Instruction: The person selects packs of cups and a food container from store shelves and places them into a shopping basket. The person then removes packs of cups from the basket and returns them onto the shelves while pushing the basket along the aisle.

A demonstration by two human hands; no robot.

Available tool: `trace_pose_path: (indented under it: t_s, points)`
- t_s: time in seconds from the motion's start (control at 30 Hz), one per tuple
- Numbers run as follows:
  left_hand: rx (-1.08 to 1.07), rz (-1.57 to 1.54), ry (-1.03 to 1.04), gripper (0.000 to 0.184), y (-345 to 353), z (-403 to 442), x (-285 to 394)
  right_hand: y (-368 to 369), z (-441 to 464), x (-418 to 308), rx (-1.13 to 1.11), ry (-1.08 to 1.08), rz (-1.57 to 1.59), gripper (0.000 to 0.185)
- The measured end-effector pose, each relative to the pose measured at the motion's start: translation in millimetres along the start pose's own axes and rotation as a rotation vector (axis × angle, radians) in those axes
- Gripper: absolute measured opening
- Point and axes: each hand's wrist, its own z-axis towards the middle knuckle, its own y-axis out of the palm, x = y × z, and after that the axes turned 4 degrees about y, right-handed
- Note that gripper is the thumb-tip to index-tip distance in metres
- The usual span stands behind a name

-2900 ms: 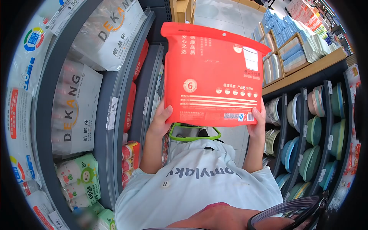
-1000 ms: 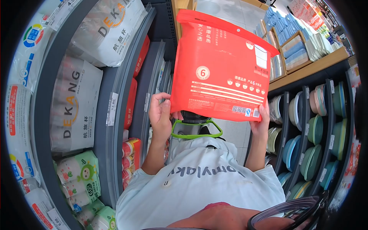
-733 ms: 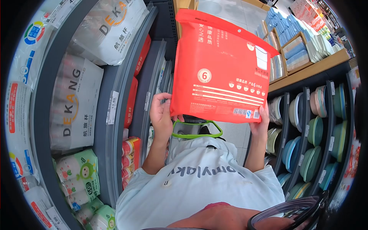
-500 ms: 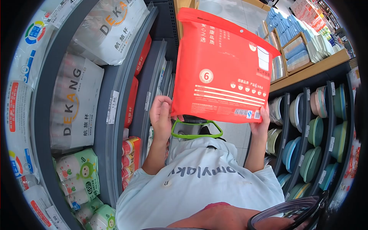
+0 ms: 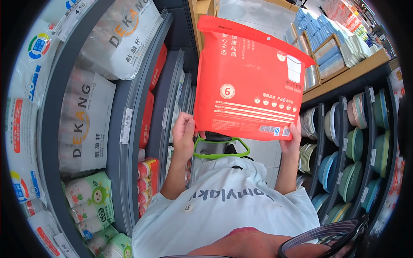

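A large red package (image 5: 249,81) with white print and a picture of a cup hangs in front of me, tilted down to the right. Its lower right corner is gripped by my right hand (image 5: 291,139), thumb over the front. At the lower left corner, my left hand (image 5: 184,133) has its fingers curled against the package edge, with the thumb up; part of the fingers is hidden behind it. Below the package a green-rimmed basket or cart (image 5: 221,155) stands near my body.
On the left, a dark shelf (image 5: 116,116) bears clear DEKANG cup packs (image 5: 88,124), green-and-white packs (image 5: 92,200) and red packs (image 5: 147,120). Bowls (image 5: 350,180) fill the right rack. Folded blue cloths (image 5: 330,58) lie in wooden bins behind it.
Over the last half second the package has dropped slightly in view. Compared with the earliest frame, it has shifted right and tilted, and my left hand has curled at its corner.
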Motion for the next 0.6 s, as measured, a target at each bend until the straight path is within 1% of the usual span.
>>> trace_pose_path:
  t_s: [0.07,0.5,0.6]
  points:
    - [0.006,0.023,-0.005,0.025,0,0,-2,0,0,-1,-0.004,-0.008,-0.009,0.076]
    - [0.089,-0.019,-0.018,0.026,5,5,-11,1,0,-2,-0.019,-0.018,-0.047,0.078]
    - [0.081,-0.043,-0.067,0.027,3,6,-12,3,0,-3,-0.021,-0.021,-0.063,0.079]
